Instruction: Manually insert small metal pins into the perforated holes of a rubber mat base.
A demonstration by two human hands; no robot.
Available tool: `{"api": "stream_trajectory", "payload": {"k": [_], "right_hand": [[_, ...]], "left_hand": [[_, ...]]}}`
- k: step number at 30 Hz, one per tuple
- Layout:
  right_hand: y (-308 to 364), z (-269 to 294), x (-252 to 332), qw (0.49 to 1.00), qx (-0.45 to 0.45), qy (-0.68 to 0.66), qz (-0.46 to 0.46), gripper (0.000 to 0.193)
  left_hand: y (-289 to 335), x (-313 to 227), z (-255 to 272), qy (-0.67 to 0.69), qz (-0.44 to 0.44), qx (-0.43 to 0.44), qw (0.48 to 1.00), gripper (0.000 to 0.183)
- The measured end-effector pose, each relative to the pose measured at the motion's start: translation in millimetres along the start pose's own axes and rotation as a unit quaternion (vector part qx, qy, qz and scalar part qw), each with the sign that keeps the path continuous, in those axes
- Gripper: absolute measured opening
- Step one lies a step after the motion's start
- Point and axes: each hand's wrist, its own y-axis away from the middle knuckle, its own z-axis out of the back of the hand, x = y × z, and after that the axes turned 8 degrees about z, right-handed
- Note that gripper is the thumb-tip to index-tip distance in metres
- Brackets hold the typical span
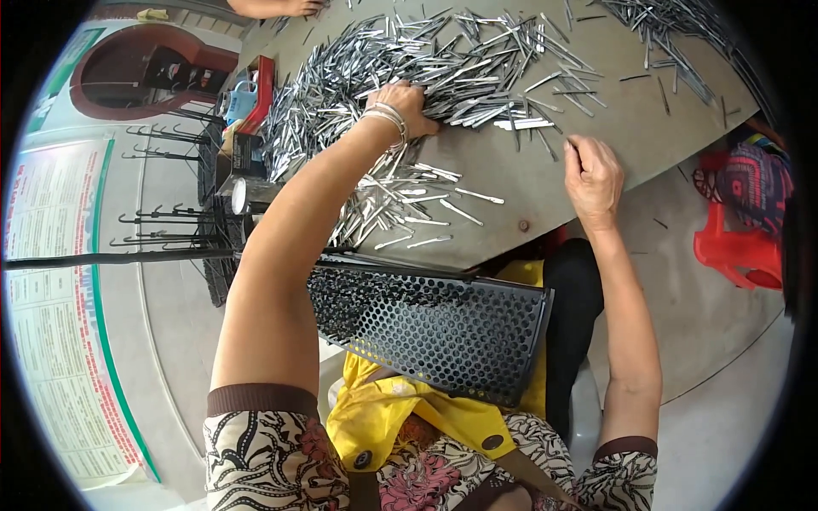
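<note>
A big heap of thin, silvery-grey metal strips covers much of the table. My left hand rests on the heap's near side, thumb spread away from the fingers; the fingertips are partly hidden among the strips. My right hand is closed, thumb against curled fingers, over the table's near right edge. Whatever it may hold is hidden. Below my left wrist lies a smaller group of strips. A black perforated tray tilts across my lap, against the table edge.
More dark strips lie at the far right of the table. Another person's hand rests at the far edge. Racks of hooks, a red bin and a metal cup stand left. A red stool is right.
</note>
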Motion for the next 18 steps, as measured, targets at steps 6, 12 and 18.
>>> {"api": "stream_trajectory", "payload": {"k": [6,12,18], "right_hand": [[0.0,-1.4,0.9,1.000,-0.009,-0.008,0.013,0.006],[-1.0,0.7,0.2,1.000,-0.006,-0.002,0.008,0.007],[-0.4,0.7,1.1,1.000,-0.001,-0.004,-0.009,0.007]], "left_hand": [[-14.4,-12.4,-16.9,-0.036,-0.070,-0.011,0.997,0.055],[-10.4,-23.8,-15.3,0.004,0.020,-0.005,1.000,0.039],[-7.7,-16.4,-26.3,0.060,0.061,-0.040,0.996,0.029]]}}
